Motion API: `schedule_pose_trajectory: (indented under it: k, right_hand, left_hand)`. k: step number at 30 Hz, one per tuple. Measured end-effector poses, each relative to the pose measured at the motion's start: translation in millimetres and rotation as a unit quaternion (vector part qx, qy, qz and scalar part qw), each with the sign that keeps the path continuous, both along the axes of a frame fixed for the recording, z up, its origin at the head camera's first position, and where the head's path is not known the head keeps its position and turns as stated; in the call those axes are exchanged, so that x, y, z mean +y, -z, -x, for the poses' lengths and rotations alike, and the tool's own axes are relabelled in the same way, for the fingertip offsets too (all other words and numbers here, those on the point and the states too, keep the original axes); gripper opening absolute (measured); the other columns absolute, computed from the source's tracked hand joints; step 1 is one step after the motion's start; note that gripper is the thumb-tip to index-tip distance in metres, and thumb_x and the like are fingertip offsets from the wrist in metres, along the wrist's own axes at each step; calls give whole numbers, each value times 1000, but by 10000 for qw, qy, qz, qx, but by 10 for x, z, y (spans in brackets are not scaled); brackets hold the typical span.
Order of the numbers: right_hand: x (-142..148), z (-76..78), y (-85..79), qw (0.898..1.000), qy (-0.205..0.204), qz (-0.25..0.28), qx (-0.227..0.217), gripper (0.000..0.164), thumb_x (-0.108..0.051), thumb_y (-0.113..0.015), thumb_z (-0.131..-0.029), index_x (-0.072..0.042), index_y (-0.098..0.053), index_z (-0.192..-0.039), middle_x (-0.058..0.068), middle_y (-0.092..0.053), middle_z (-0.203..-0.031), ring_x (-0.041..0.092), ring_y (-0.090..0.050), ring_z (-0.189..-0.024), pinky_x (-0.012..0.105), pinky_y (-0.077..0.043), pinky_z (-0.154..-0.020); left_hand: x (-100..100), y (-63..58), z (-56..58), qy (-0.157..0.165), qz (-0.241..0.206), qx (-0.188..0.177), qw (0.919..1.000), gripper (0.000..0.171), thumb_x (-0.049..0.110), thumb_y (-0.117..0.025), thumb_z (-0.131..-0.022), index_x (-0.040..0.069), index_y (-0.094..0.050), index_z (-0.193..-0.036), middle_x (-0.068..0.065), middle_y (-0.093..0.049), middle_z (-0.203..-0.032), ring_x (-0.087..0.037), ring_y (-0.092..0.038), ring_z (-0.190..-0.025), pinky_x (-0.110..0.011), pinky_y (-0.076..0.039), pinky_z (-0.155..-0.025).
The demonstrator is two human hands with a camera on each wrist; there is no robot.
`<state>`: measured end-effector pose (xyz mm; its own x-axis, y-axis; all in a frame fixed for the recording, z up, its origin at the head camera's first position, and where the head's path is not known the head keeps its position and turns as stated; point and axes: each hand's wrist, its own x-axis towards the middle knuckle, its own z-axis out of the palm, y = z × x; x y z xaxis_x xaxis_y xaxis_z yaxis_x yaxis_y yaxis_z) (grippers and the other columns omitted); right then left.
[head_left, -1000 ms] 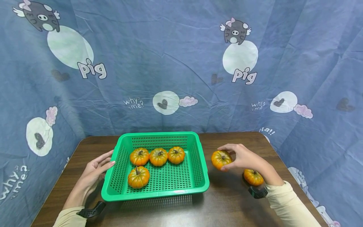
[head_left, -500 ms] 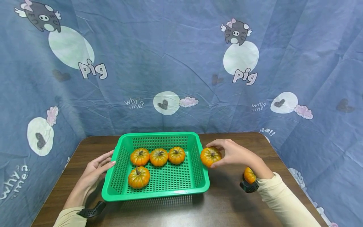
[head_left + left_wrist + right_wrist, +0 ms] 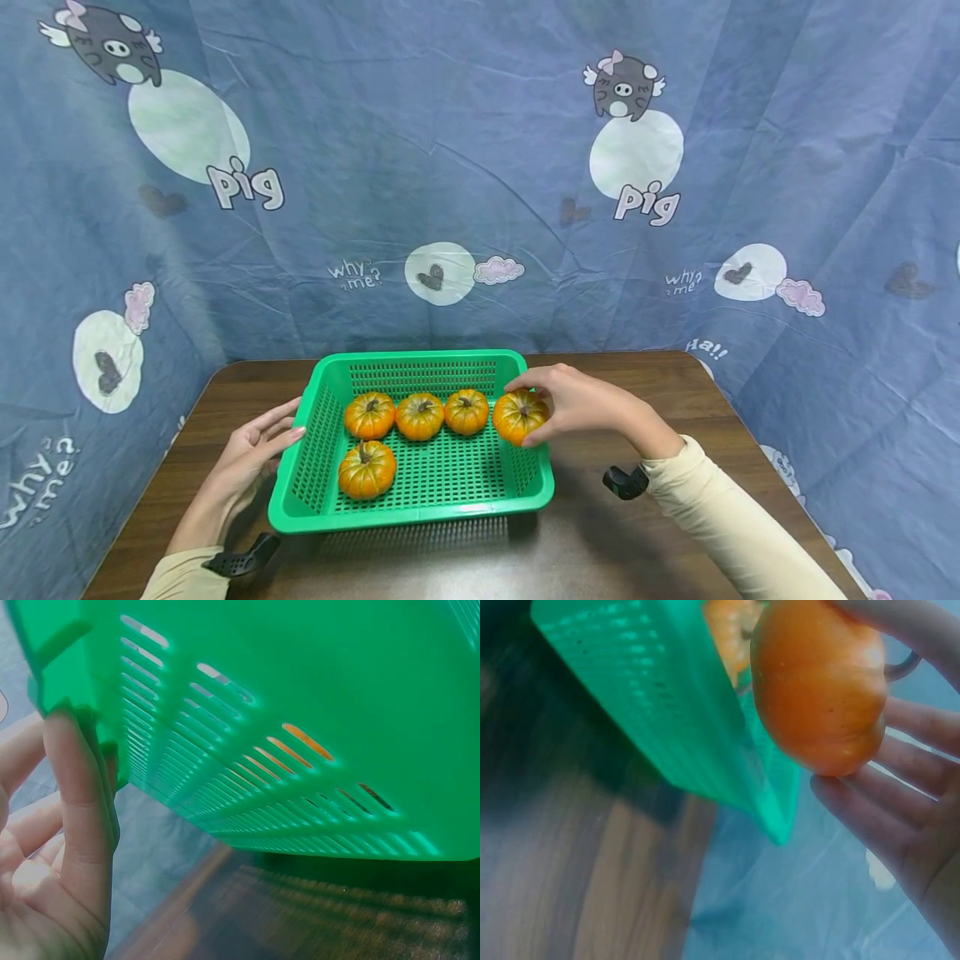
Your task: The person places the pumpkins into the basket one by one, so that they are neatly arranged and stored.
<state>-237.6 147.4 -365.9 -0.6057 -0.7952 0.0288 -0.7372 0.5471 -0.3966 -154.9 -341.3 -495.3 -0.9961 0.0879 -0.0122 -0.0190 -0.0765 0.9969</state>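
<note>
A green plastic basket [image 3: 408, 522] with slotted walls holds several small orange pumpkins. Three, including one pumpkin [image 3: 420, 416], line up along its back, and another pumpkin [image 3: 367, 470] sits in front at the left. My left hand [image 3: 251, 450] holds the basket's left rim, thumb on top; the left wrist view shows its fingers against the green wall [image 3: 300, 682]. Over the basket's right side, my right hand [image 3: 573, 404] grips a pumpkin [image 3: 517, 418] between thumb and fingers, beside the back row. The right wrist view shows that pumpkin [image 3: 817, 690] above the rim, its stem toward the palm.
The basket stands on a dark brown wooden table [image 3: 465, 571]. Behind and at both sides hangs a blue printed cloth [image 3: 480, 167]. A black wrist camera [image 3: 625, 482] sits below the right wrist, and another camera [image 3: 243, 556] below the left.
My right hand has carried its pumpkin left, from beside the basket to over its right side. The loose pumpkin on the right of the table is now hidden behind my right arm. The left hand stays put.
</note>
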Motion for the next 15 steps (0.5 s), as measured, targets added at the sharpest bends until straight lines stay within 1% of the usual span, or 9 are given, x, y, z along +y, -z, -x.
schedule_pose_trajectory:
  k: [2,8,12,15]
  right_hand:
    - [-70,3,-5,9999,-61,-126,20,70,-48,-90,-77,-18,-67,-135,-8,-70,-131,10,-64,-111,33,-56,-96]
    - [-278,24,-4,9986,-173,-502,-33,72,-50,-88,-79,-18,-65,-139,-4,-66,-140,15,-61,-127,41,-51,-110]
    - [-412,31,7,9973,-379,-632,-76,73,-46,-88,-80,-16,-64,-141,-1,-64,-143,16,-58,-132,41,-49,-114]
    - [-500,24,18,9963,-535,-664,-94,73,-43,-89,-80,-13,-63,-141,1,-64,-143,17,-59,-131,36,-53,-110]
  left_hand:
    - [2,-3,-1,-4,31,7,10000,52,8,-61,-104,17,-48,-154,10,-73,-108,-9,-76,-91,-35,-67,-73]
    - [5,-4,-1,-19,50,-2,10000,52,9,-61,-104,18,-49,-154,11,-73,-108,-9,-75,-91,-35,-67,-73]
    - [5,-6,-2,-7,9,-7,10000,52,8,-61,-104,18,-49,-153,10,-73,-108,-9,-76,-92,-35,-67,-73]
    - [1,-9,-1,27,-44,-3,10000,52,7,-61,-104,18,-49,-154,10,-73,-109,-10,-76,-92,-35,-67,-74]
